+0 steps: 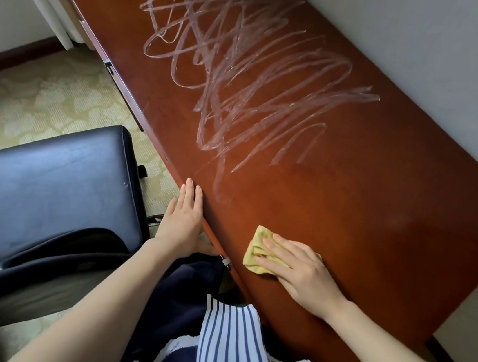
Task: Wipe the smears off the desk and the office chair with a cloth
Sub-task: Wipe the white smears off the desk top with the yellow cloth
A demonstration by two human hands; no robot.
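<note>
Head view, looking down along a long reddish-brown desk (381, 199) that runs from the near right to the far left, beside a pale wall (432, 39). A wide tangle of whitish looping smears (246, 69) covers the middle and far desktop, with a thin trail reaching toward the near edge. The wood around the hands looks free of marks. A small folded yellow cloth (256, 244) lies on the desk close to its front edge, well short of the main scribble. The right hand (302, 268) lies flat on top of it, fingers straight and spread, pressing it to the wood rather than curling round it. The left hand (182, 219) rests flat on the desk's front edge, left of the cloth, fingers straight and together, holding nothing. Left of the desk stands a black office chair (49, 180) on patterned beige carpet (44, 100); whether its seat carries smears cannot be told from here.

The step in hand appears to be wiping the desktop, with most of it yet to do. To do it well, the flat palm should put even pressure over the whole cloth and push it into the nearest trail first, then work in overlapping passes from near to far. The cloth is small, so refolding to a clean face would likely avoid spreading residue. The left hand braced on the edge should help with the far reach
</note>
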